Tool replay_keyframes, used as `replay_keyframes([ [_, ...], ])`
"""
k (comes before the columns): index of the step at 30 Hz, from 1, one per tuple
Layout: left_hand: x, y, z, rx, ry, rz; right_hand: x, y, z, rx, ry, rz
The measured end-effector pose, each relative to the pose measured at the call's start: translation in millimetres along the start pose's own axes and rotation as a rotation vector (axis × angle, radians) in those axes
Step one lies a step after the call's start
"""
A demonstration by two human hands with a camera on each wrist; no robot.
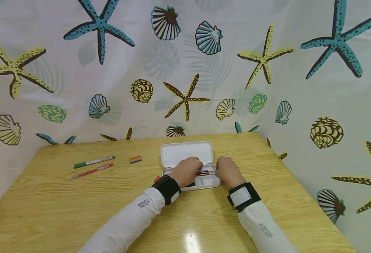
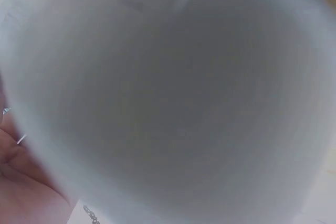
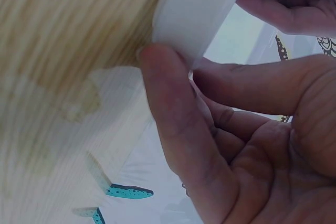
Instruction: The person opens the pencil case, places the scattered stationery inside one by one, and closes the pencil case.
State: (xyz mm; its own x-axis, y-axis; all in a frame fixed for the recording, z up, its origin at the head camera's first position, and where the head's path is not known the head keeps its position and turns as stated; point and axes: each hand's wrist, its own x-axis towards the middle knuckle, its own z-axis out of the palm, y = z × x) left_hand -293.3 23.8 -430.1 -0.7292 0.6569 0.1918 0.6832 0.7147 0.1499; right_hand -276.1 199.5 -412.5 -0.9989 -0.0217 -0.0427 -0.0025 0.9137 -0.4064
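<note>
A white pencil case (image 1: pixel 206 181) lies on the table with its lid (image 1: pixel 186 153) folded back. Slim dark and red pens or pencils (image 1: pixel 205 173) lie in its far part. My left hand (image 1: pixel 186 171) reaches over the case from the left, its fingers bent down into it. What those fingertips touch is hidden. At the case's right end, my right hand (image 1: pixel 229 172) pinches the corner between thumb and finger; the right wrist view shows the pinched white wall (image 3: pixel 197 19). A blurred white surface (image 2: pixel 173 98) fills most of the left wrist view.
On the table (image 1: pixel 109 207) to the left lie a green-capped marker (image 1: pixel 94 162) and a red pen (image 1: pixel 92 171). Small orange and grey pieces (image 1: pixel 135 159) sit nearer the case. A red tag (image 1: pixel 157 179) shows at the case's left end. Patterned cloth (image 1: pixel 185 70) hangs behind.
</note>
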Motion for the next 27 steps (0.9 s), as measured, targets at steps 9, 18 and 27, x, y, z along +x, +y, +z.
replay_keyframes([
  [9,-1.6,-1.4,-2.8,-0.012,0.005,0.009,1.1,1,0,-0.014,0.002,-0.012],
  [18,-6.8,-4.6,-12.3,-0.063,0.023,0.009,1.0,2,1,-0.020,0.000,-0.013],
  [27,-18.1,-14.8,-41.1,-0.183,0.105,-0.021,2.7,4,3,-0.020,0.005,-0.011],
])
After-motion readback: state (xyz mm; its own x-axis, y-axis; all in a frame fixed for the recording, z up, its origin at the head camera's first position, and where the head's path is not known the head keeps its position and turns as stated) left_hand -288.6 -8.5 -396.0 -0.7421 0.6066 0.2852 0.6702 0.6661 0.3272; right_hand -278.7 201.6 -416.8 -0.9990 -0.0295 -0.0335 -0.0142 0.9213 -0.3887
